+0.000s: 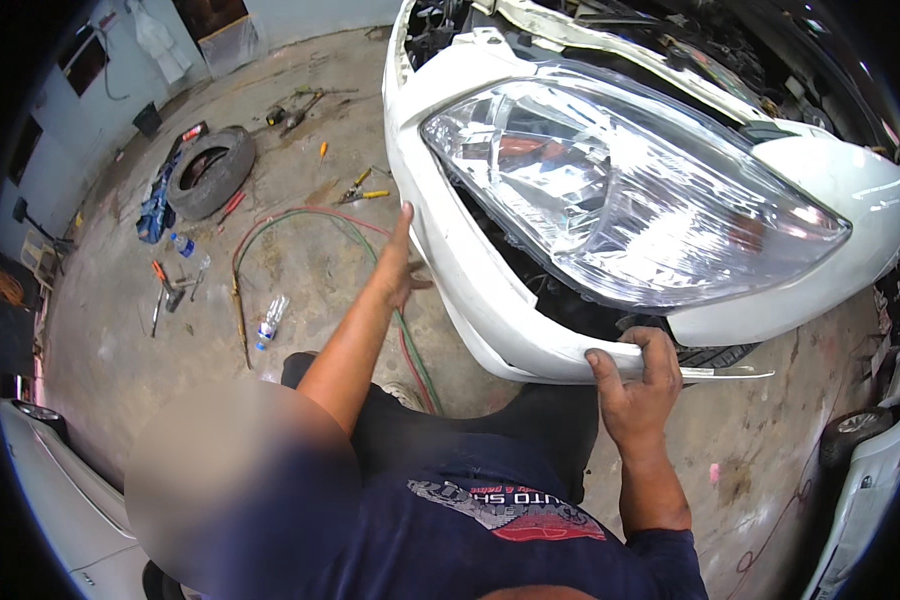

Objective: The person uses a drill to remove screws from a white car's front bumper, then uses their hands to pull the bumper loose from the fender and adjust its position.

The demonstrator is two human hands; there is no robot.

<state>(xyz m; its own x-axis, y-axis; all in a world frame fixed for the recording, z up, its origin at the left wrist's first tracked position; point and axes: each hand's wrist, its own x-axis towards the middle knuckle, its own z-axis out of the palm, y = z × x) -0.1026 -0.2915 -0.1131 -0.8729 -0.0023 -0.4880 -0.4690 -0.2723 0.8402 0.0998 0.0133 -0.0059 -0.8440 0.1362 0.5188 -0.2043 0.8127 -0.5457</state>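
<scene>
A white car bumper (480, 320) curves round below a clear headlight (610, 190), with a dark gap between the two. My right hand (640, 385) grips the bumper's near end, thumb on the outside and fingers bent over the top edge. At the bumper's outer left side is my left hand (398, 265), its fingers apart and the palm turned toward the panel. Its fingertips reach partly beneath the bumper, and whether they press on it is hard to tell. Right of the headlight sits the white fender (800, 300), apart from the bumper's end.
Red and green hoses (300, 212) run over the concrete floor beneath my left arm. Further left lie a tyre (212, 172), a plastic bottle (272, 320), a hammer (173, 297) and yellow-handled pliers (355, 185). Other cars stand at lower left (60, 490) and right (870, 490).
</scene>
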